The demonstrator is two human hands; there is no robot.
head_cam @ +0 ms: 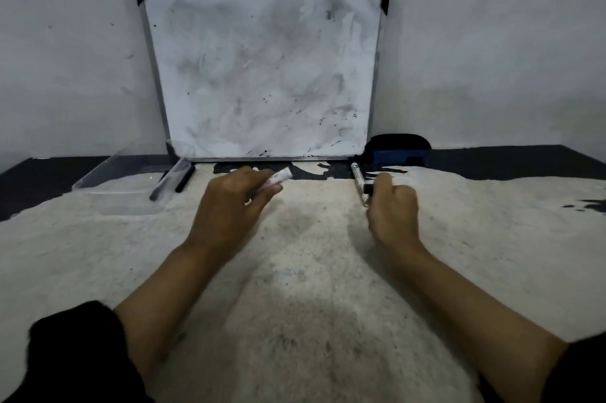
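Note:
A smudged whiteboard (262, 71) leans against the wall at the back of the table. My left hand (229, 206) grips a white marker (280, 177) whose end sticks out toward the board. My right hand (393, 209) has its fingers curled and pinches a small black cap (368, 189). Just left of that hand, a second white marker (358, 178) lies on the table, its near end hidden by my fingers.
A clear plastic tray (124, 186) sits at the left with dark markers (170, 183) resting on its edge. A blue and black eraser (398, 151) stands at the board's right foot. A pale furry cover (311, 271) spreads over the dark table (524, 160).

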